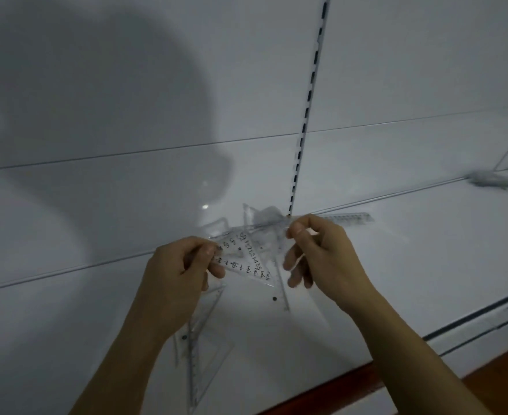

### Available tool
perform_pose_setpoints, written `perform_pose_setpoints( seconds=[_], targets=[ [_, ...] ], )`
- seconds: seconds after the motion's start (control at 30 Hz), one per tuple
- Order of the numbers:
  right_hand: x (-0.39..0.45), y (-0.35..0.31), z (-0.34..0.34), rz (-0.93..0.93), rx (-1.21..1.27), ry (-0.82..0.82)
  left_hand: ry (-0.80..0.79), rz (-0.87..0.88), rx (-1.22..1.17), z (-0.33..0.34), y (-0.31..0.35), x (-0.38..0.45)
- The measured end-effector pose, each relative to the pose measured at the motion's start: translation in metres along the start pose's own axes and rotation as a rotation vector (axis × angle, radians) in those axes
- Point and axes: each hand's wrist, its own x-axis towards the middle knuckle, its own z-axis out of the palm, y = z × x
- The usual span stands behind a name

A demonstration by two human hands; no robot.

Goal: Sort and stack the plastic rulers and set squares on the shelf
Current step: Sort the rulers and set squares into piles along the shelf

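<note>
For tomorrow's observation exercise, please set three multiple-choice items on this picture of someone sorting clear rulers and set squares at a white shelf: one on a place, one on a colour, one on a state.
1. Where does the straight ruler lie?
A. On the shelf, beyond the right hand
B. In the left hand
C. On the floor

2. What colour is the shelf?
A. Black
B. White
C. Red

3. What is happening to the printed set square?
A. It lies untouched on the shelf
B. It leans alone against the back panel
C. Both hands hold it

Answers:
1 A: the ruler rests flat on the shelf, past the right hand.
2 B: its surface is plainly white.
3 C: the left hand pinches one corner, and the right hand's thumb and fingers pinch the other side.
</note>
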Motion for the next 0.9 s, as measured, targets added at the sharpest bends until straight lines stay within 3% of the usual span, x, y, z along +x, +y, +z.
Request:
perform_pose_setpoints(
  seconds=[0.13,0.3,0.5,0.63,0.9],
  targets=[
    [-0.020,0.012,-0.041,0.042,0.091,0.050,0.029,-0.062,0.056,0.022,0.007,-0.003],
    [-0.031,0.025,-0.097,0.042,0.036,0.030,0.091,-0.217,0.189,0.052,0.015,0.002],
    [-0.018,0.041,-0.145,0.049,-0.038,-0.075,0.304,-0.303,0.100,0.096,0.047,-0.014],
    [-0.008,0.049,-0.163,0.055,0.005,-0.104,0.406,-0.236,0.044,0.130,0.062,-0.028],
    [-0.025,0.082,-0.265,-0.030,-0.048,0.128,0.238,-0.134,0.070,0.228,0.105,-0.018]
  ],
)
